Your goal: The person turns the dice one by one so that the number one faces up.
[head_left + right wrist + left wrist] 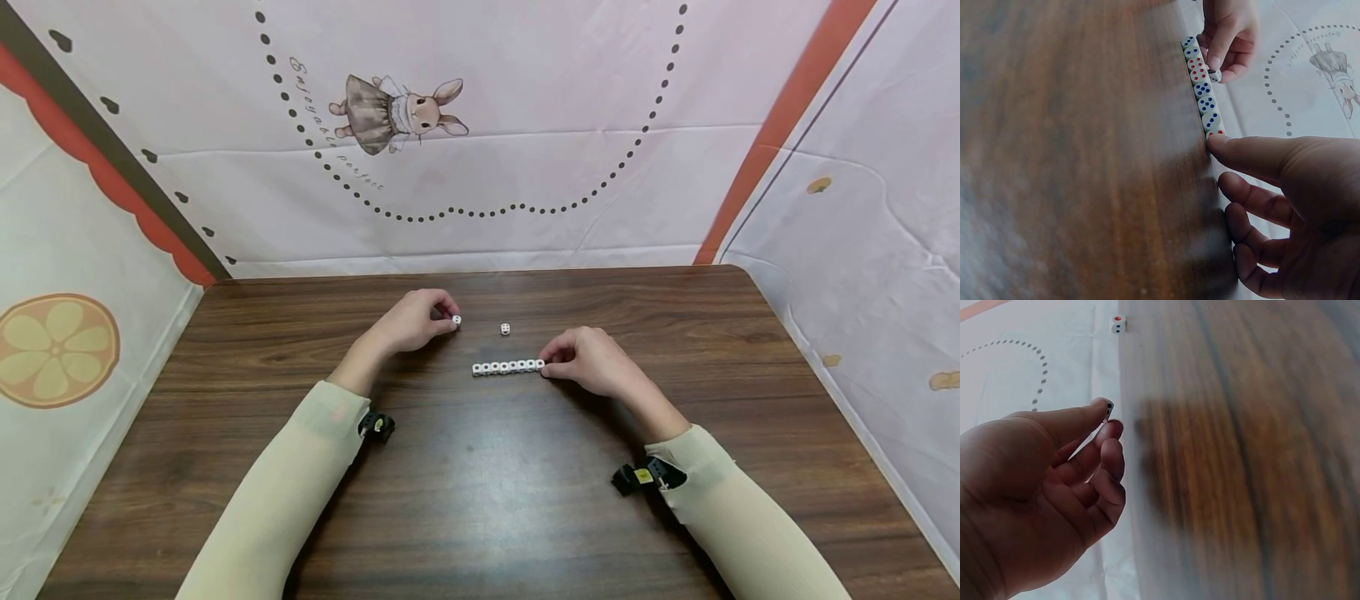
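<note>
My left hand (411, 321) pinches a small white die (457, 320) between thumb and fingertips; dark pips show on that die in the left wrist view. Several white dice stand side by side in a straight row (504, 367) on the table. At the row's right end, my right hand (592, 358) grips the last die (540, 364) with thumb and forefinger. Red and blue pips mark the row's near faces in the right wrist view, where the thumb (1238, 150) partly covers the end die. A single loose die (505, 329) sits behind the row, touched by neither hand.
The brown wood-grain table (465, 500) ends at a back edge against a pale printed cloth (525, 167). More cloth hangs at the left and right sides. A black strap device (377, 427) is on the left wrist, another (645, 477) on the right.
</note>
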The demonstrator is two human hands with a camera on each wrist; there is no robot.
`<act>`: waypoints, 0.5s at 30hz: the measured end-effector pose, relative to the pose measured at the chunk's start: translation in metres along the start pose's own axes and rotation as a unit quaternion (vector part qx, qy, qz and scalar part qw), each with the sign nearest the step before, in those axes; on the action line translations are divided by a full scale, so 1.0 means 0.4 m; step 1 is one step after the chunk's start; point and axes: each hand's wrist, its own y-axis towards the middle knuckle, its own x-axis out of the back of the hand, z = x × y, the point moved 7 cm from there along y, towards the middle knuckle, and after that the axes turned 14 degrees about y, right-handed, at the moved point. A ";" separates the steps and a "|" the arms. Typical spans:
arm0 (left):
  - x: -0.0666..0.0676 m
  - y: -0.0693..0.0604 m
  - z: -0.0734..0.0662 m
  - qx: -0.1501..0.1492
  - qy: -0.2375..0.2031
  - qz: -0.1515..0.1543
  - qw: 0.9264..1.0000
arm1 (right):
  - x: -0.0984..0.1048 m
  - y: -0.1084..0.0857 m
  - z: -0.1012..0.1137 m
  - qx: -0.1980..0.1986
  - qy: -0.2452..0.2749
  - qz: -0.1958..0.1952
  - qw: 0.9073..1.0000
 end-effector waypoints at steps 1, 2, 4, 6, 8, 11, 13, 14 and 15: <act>0.002 -0.004 0.004 0.002 -0.002 -0.001 1.000 | 0.000 0.000 -0.001 -0.001 0.000 0.000 1.000; 0.003 -0.007 0.007 0.003 -0.002 -0.002 1.000 | 0.000 0.000 0.000 -0.001 0.000 0.000 1.000; 0.005 -0.012 0.013 0.004 -0.004 -0.003 1.000 | 0.000 -0.001 -0.001 -0.002 -0.001 0.001 1.000; 0.006 -0.016 0.016 0.004 -0.008 -0.002 1.000 | 0.000 -0.001 -0.003 -0.002 0.001 0.001 1.000; 0.007 -0.019 0.019 0.006 -0.008 -0.001 1.000 | 0.000 -0.002 -0.003 -0.002 0.001 0.000 1.000; 0.007 -0.023 0.022 0.012 -0.007 0.002 1.000 | 0.000 -0.002 -0.001 0.001 0.001 0.000 1.000; 0.007 -0.025 0.025 0.016 -0.005 0.005 1.000 | 0.000 -0.003 0.000 0.002 0.001 0.000 1.000; 0.006 -0.025 0.026 0.018 -0.004 0.006 1.000 | -0.001 -0.002 -0.001 0.002 0.000 0.001 1.000; 0.005 -0.025 0.028 0.019 -0.004 0.007 1.000 | -0.001 -0.002 0.000 0.002 0.000 0.001 1.000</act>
